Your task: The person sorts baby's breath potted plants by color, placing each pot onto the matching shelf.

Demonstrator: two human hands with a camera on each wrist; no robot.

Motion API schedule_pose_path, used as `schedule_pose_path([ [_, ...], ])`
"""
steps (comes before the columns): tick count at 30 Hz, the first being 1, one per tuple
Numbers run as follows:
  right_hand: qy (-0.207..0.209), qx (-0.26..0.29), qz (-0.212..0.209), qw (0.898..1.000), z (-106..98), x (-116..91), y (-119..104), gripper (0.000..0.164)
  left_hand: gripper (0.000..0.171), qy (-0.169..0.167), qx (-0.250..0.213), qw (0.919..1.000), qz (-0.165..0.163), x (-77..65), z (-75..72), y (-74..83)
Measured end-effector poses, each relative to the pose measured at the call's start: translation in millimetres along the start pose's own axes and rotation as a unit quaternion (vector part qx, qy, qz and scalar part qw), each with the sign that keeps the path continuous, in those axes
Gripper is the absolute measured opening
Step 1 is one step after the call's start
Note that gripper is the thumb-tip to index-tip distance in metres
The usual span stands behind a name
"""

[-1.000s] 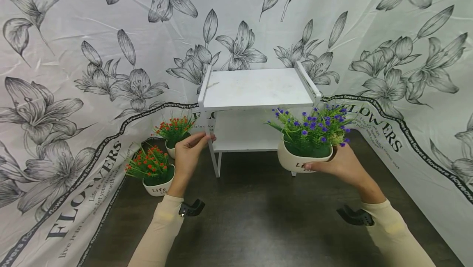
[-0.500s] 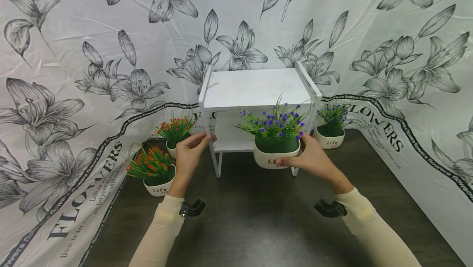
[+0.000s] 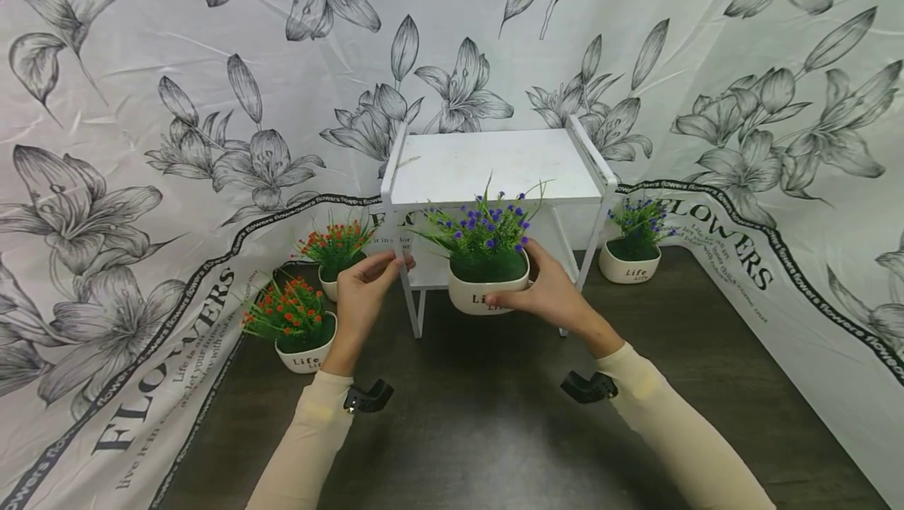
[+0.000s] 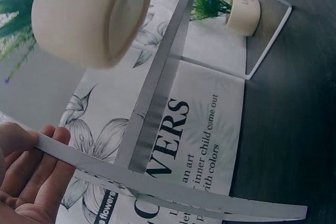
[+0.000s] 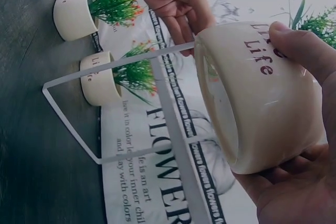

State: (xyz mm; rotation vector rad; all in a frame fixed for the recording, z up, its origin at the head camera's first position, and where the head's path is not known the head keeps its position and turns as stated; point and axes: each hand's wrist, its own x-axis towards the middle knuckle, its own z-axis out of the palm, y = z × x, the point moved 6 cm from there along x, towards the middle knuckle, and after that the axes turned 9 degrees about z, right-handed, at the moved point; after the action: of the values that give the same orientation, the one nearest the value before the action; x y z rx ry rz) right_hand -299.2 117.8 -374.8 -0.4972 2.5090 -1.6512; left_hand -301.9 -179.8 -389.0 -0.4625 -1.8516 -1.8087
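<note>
A white two-tier shelf rack [image 3: 494,165] stands at the back of the dark table. My left hand [image 3: 363,298] pinches its left front post between thumb and fingers, and the left wrist view shows this hold on the white bar [image 4: 79,156]. In front of the lower tier, my right hand [image 3: 561,298] holds a cream flowerpot [image 3: 466,290] of purple artificial flowers, lifted off the table and upright. The right wrist view has the thumb over the lettering on the pot [image 5: 262,103] and the fingers around its far side.
Left of the rack sit two cream pots with orange-red flowers, one nearer [image 3: 304,359] and one farther back [image 3: 329,290]. Another purple-flowered pot [image 3: 628,265] stands to the right. A floral-print cloth [image 3: 212,94] hangs behind and along the sides of the table [image 3: 459,431].
My right hand has carried the purple-flowered pot leftward, from the rack's right side to before its middle, uncovering the other purple-flowered pot behind. My left hand has stayed on the post.
</note>
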Motion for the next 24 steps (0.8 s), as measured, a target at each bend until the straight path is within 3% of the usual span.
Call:
schedule_pose_path([
  [14, 0.014, -0.015, -0.008, 1.000, 31.5, 43.3, 1.4, 0.102, 0.024, 0.007, 0.023, 0.9997, -0.001, 0.1, -1.4, -0.6],
  [24, 0.012, -0.028, -0.006, 1.000, 43.9, 64.1, 6.7, 0.105, 0.028, 0.022, 0.057, 0.9979, -0.022, -0.1, -6.3, -4.4],
])
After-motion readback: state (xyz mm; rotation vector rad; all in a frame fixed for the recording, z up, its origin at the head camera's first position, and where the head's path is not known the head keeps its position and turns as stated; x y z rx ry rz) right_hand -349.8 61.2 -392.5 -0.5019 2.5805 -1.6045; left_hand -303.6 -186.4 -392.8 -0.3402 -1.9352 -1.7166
